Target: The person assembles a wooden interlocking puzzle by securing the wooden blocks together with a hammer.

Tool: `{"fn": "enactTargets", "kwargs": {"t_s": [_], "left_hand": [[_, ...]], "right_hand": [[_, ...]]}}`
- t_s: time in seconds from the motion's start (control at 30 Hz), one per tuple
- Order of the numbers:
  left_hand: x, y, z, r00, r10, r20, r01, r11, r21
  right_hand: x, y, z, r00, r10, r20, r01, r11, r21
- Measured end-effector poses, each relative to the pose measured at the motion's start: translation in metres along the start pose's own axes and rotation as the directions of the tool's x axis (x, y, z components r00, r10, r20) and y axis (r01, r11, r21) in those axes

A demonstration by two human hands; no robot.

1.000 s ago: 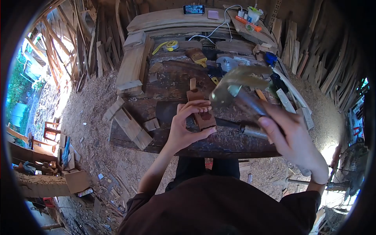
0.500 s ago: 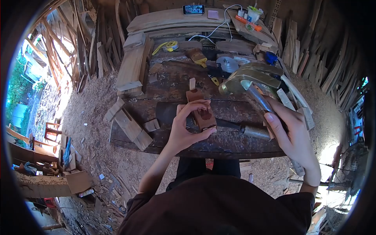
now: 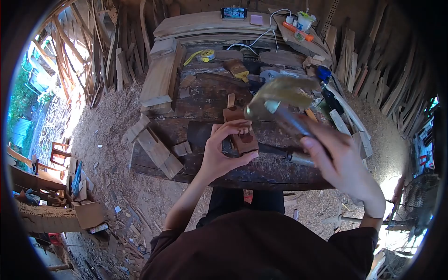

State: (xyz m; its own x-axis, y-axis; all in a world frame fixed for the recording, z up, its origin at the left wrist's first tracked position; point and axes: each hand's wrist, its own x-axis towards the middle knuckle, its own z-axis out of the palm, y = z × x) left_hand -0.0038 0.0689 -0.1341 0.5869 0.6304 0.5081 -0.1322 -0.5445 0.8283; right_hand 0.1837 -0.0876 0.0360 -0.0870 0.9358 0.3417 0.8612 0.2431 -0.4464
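Note:
My left hand [image 3: 224,149] grips a reddish-brown wooden block [image 3: 246,139], shaped like a small hand plane, on the bench top. A pale wooden piece [image 3: 231,100] sticks out at the block's far end. My right hand [image 3: 338,156] is wrapped round the handle of a claw hammer [image 3: 280,99]. The hammer's head, smeared by motion, is held in the air close to the block's far right side. Beneath the hammer lies a tool with a dark blade and a wooden handle [image 3: 302,159], partly covered by my right hand.
On the bench [image 3: 196,170] are a yellow tape measure [image 3: 207,55], a paintbrush [image 3: 236,69], a thick plank [image 3: 162,84] and a joined wooden piece [image 3: 154,148]. A phone [image 3: 233,13] and a white cable [image 3: 252,45] are at the back. Shavings cover the floor.
My right hand has swung the hammer to the left, bringing its head nearer to the block. My left hand keeps its grip in the same place.

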Motion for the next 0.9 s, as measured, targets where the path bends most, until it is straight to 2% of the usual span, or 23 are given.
{"fn": "enactTargets", "kwargs": {"t_s": [0.03,0.07,0.13,0.17,0.2,0.27,0.3,0.37,0.43,0.5,0.63,0.7,0.73,0.83,0.9], "left_hand": [[0.002,0.0,0.0,1.0,0.017,-0.009,-0.017,1.0,-0.023],[0.004,-0.001,0.001,0.999,0.035,-0.019,-0.036,0.998,-0.046],[0.005,0.0,0.0,0.999,0.047,-0.015,-0.048,0.998,-0.04],[0.005,0.0,0.0,0.998,0.059,-0.009,-0.059,0.998,-0.03],[0.003,0.0,-0.001,0.998,0.058,-0.01,-0.059,0.998,-0.029],[-0.001,-0.001,-0.002,0.999,0.051,-0.008,-0.051,0.998,0.047],[-0.002,0.0,-0.001,0.999,0.054,-0.009,-0.053,0.997,0.048],[-0.002,0.002,0.005,1.0,0.0,-0.005,-0.001,1.0,-0.017],[0.002,0.001,0.004,0.999,0.033,0.005,-0.033,0.999,-0.025],[0.005,0.0,0.004,0.998,0.069,0.013,-0.068,0.997,-0.036],[0.003,-0.002,0.004,0.999,0.05,0.014,-0.05,0.999,-0.015],[0.001,-0.001,0.005,0.999,0.034,0.009,-0.033,0.999,-0.032],[-0.001,0.001,0.006,1.0,0.02,0.005,-0.02,1.0,-0.013],[0.002,0.001,0.004,1.0,0.015,0.001,-0.015,1.0,-0.002],[0.006,0.0,0.001,1.0,0.025,0.0,-0.025,1.0,-0.008]], "right_hand": [[0.002,-0.011,-0.01,0.988,0.148,0.034,-0.149,0.987,0.051],[0.003,-0.014,-0.011,0.988,0.148,0.035,-0.15,0.988,0.049],[0.005,-0.017,-0.013,0.983,0.169,-0.077,-0.163,0.984,0.078],[0.003,-0.013,-0.007,0.961,0.276,0.009,-0.274,0.947,0.165],[0.001,-0.003,0.004,0.961,0.275,0.01,-0.273,0.948,0.166],[-0.003,0.014,0.022,0.994,0.069,0.085,-0.077,0.992,0.097],[-0.001,0.009,0.017,0.975,0.165,0.151,-0.179,0.98,0.084],[0.001,0.004,0.007,0.977,0.163,0.135,-0.174,0.982,0.077],[0.002,-0.007,-0.006,0.979,0.163,0.118,-0.172,0.982,0.072],[0.005,-0.022,-0.019,0.963,0.263,0.068,-0.268,0.958,0.1],[-0.005,-0.008,-0.004,0.971,0.241,0.0,-0.24,0.967,0.09],[-0.009,0.006,0.014,0.968,0.208,0.137,-0.223,0.969,0.104],[-0.01,0.006,0.012,0.969,0.21,0.131,-0.224,0.969,0.103],[-0.009,0.003,0.003,0.966,0.229,0.119,-0.245,0.959,0.145],[-0.007,-0.007,-0.01,0.948,0.307,0.084,-0.316,0.939,0.136]]}}
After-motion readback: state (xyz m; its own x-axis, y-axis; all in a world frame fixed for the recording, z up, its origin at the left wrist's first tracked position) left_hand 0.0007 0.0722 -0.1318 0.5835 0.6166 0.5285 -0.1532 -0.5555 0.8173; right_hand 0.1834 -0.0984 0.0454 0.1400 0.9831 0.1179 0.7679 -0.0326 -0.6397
